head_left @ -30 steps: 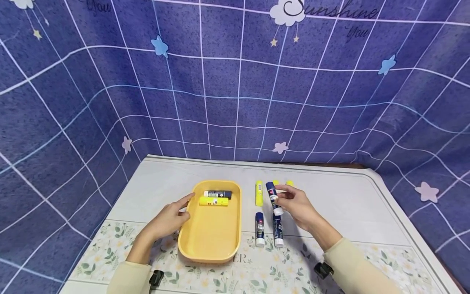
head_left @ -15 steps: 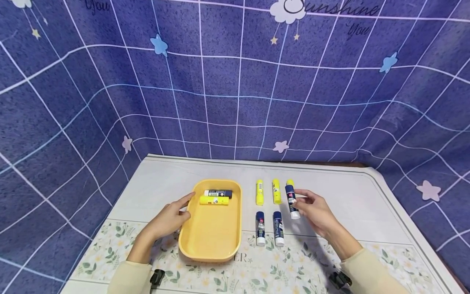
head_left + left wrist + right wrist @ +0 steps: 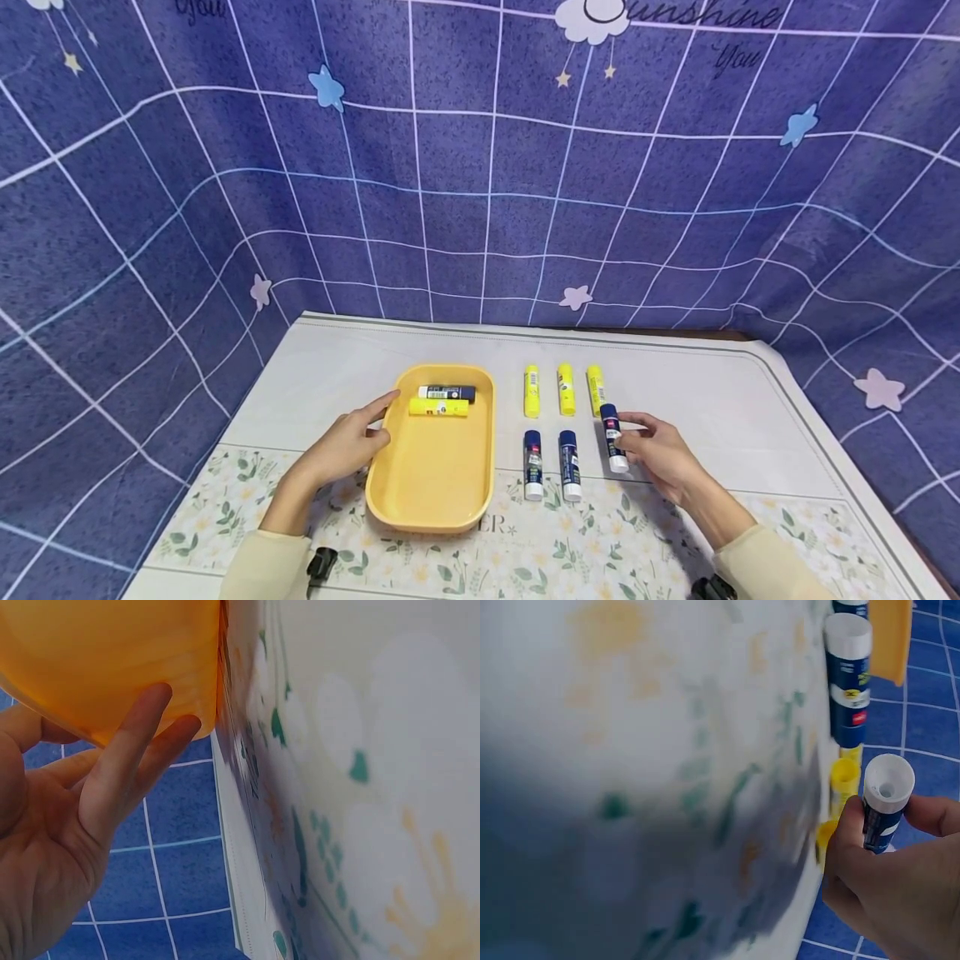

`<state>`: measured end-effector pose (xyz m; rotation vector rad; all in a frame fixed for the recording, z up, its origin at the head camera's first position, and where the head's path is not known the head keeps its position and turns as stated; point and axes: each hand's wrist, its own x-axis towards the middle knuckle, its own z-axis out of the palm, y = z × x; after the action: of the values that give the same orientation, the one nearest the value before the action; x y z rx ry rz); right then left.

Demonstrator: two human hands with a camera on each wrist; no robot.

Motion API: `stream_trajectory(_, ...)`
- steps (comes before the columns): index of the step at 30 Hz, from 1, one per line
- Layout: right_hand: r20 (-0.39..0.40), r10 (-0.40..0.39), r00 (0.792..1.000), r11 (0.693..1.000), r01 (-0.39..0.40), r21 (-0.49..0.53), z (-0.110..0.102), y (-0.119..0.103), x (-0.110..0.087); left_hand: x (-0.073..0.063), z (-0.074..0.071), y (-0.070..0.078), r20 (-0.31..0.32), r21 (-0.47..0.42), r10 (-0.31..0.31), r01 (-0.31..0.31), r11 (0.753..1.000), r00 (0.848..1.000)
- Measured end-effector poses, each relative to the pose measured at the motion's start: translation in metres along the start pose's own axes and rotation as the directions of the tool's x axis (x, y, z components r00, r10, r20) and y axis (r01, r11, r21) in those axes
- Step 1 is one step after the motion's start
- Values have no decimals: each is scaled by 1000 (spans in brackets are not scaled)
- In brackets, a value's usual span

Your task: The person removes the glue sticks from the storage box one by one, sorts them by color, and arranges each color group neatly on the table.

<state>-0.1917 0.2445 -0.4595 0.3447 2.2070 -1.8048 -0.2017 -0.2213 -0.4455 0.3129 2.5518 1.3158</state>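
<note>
My right hand point(image 3: 660, 454) pinches a navy glue stick point(image 3: 614, 440) with a white base between thumb and fingers, tilted, just in front of the rightmost yellow stick point(image 3: 596, 389). In the right wrist view its white end point(image 3: 889, 780) faces the camera; whether it touches the table I cannot tell. At the left rim of the yellow tray point(image 3: 431, 492) is my left hand point(image 3: 341, 450), thumb and index finger on the rim. The left wrist view shows other fingers against the tray's outer wall point(image 3: 90, 660). Inside the tray lie a navy glue stick point(image 3: 457, 393) and a yellow stick point(image 3: 438, 407).
Two more yellow sticks, one at left point(image 3: 532, 392) and one in the middle point(image 3: 566, 390), form the back row. Before them lie two navy glue sticks, left point(image 3: 533, 467) and right point(image 3: 570, 467). A blue grid-patterned curtain point(image 3: 465, 225) hangs behind the table point(image 3: 690, 375).
My right hand has carried the navy glue stick rightward and then toward me, uncovering the middle and right yellow sticks. My left hand and the tray stay in place.
</note>
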Motion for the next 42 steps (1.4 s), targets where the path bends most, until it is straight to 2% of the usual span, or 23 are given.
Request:
stream_trajectory(6,-7,30,1000,999,-30,-16,-1,10,1,0,-1,1,0,-3,-1,1,1000,1000)
stream_trajectory(13,-5,15,1000,999,-15,-42,0,12,0,0,-1,1,2,3,-1,1,1000,1000)
stream_trajectory(20,55,-11,998,994,16,-107,0,13,-3,1,-1,1,1,20,-7,7,1000,1000)
stream_trajectory(24,61,-37,997,982,47,-180,2,12,-5,1,-1,1,-4,28,-3,3,1000,1000)
stream_trajectory(30,69,-85,994,946,103,-309,6,10,-8,1,1,-1,-12,37,5,-4,999,1000)
stream_trajectory(42,73,-90,993,930,110,-350,7,9,-11,2,0,-4,-6,12,-3,3,1000,1000)
